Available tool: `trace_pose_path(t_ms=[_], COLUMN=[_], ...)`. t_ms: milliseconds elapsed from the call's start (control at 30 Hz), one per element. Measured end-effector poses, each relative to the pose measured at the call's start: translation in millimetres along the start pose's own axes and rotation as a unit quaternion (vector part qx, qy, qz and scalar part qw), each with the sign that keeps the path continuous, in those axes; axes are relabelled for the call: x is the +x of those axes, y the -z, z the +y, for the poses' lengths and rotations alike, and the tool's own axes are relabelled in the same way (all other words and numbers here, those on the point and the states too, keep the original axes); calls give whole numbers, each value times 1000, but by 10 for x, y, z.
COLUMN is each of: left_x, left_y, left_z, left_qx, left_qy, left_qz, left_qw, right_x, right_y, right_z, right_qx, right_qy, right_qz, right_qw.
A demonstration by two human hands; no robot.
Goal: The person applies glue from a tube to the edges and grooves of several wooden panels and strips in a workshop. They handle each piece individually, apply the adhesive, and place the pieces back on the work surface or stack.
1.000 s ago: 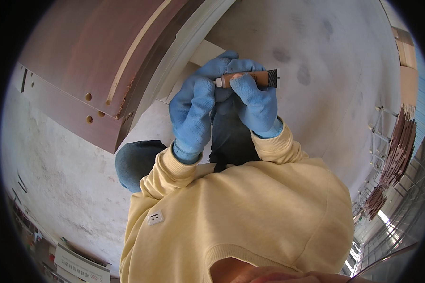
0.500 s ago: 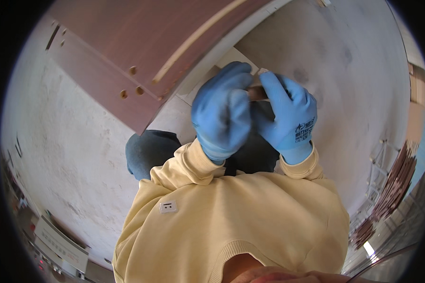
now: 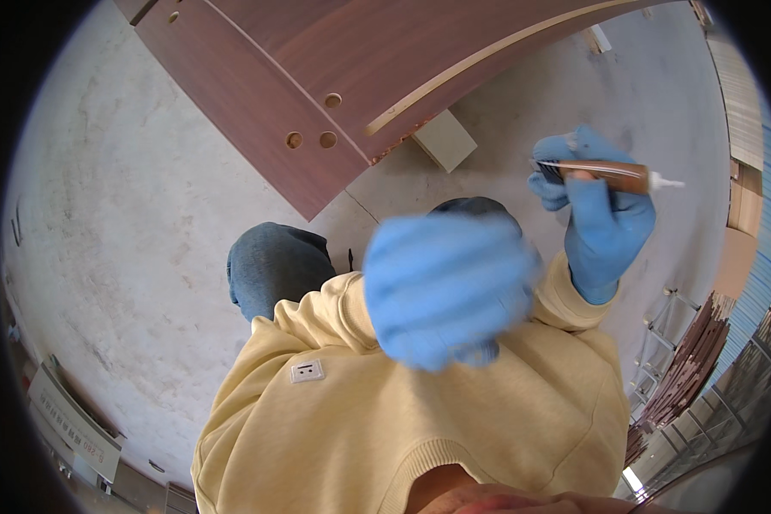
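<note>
Held out to the right, my right hand wears a blue glove and is closed round a slim brown squeeze tube. The tube lies level, its white nozzle pointing right and its dark end at the left. My left hand, also gloved in blue, is raised in front of my chest and smeared by motion. Its fingers cannot be made out, nor whether anything is in them. Ahead lies a reddish-brown wood-grain panel with round holes, a thin groove and a long pale slot; its near edge looks chipped beside the slot.
A pale block stands under the panel's edge on the grey concrete floor. Stacked brown strips and a metal rack are at the right. A pale sign board shows at lower left.
My hands have come apart from close together. The right has moved right with the tube, now in plain sight; the left has moved back toward my chest. The panel appears further right in view.
</note>
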State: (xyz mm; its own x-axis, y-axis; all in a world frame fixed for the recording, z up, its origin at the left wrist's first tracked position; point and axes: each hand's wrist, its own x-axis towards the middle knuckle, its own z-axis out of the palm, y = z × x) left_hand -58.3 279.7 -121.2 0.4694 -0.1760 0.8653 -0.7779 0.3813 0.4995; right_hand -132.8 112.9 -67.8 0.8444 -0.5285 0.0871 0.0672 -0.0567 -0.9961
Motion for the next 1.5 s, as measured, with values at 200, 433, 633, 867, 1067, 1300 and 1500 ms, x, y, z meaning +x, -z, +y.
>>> trace_pose_path(t_ms=[200,433,633,867,1067,1300,1500], left_x=[-94,-200,-138,-146,-124,-140,-161], left_y=[-124,-19,-9,-17,16,-9,-47], left_z=[152,162,110,84,65,47,54], left_qx=[-73,-27,-48,-37,-49,-71,-76], left_qy=[-40,1,-14,-7,-9,-13,-12], left_qz=[-45,-9,3,29,25,31,52], left_qw=[995,1000,999,999,998,997,996], right_x=[39,72,56,49,35,38,21], right_y=[-518,-773,-828,-859,-883,-841,-883], right_z=[-204,-203,-47,5,46,101,78], right_qx=[32,-32,-65,-98,-106,-103,-87], right_qy=[0,-51,-25,-34,-25,10,4], right_qz=[-74,-35,-52,-43,-40,-66,-67], right_qw=[997,998,996,994,993,992,994])
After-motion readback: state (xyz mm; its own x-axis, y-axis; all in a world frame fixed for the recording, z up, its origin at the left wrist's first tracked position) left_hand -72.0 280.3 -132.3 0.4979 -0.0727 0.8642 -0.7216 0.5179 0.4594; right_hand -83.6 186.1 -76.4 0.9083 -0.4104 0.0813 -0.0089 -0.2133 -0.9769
